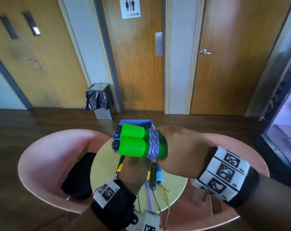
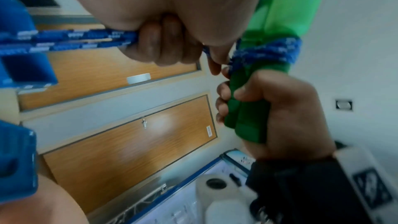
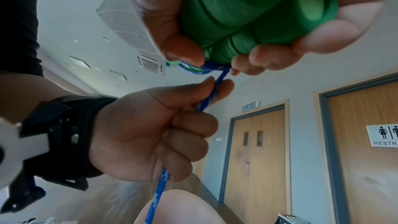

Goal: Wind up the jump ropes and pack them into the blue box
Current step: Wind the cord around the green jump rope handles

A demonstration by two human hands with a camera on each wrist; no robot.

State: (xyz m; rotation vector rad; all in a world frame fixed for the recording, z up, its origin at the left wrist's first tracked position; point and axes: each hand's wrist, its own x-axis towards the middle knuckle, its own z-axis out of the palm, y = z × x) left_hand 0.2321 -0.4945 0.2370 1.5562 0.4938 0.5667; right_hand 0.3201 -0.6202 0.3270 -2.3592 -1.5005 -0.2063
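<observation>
Two green jump-rope handles (image 1: pixel 131 140) lie side by side in the air above the round table (image 1: pixel 104 165). My right hand (image 1: pixel 179 147) grips their right ends. Blue-and-white rope (image 1: pixel 153 144) is wound in several turns around their middle. Just below, my left hand (image 1: pixel 134 169) grips the loose strand (image 1: pixel 148 194), which hangs down to the table's near edge. The left wrist view shows the left fingers (image 2: pixel 159 45) curled round the rope. The right wrist view shows the handles (image 3: pixel 237 14) inside the right fist. The blue box (image 1: pixel 134 121) stands behind the handles, partly hidden.
More jump ropes with yellow, black and light blue handles (image 1: pixel 159 174) lie on the table under my hands. Pink chairs (image 1: pixel 46 155) flank the table, the left one bearing a black object (image 1: pixel 79 174). A lined bin (image 1: pixel 99 97) stands by the doors; a glass-door fridge (image 1: pixel 283 122) stands at right.
</observation>
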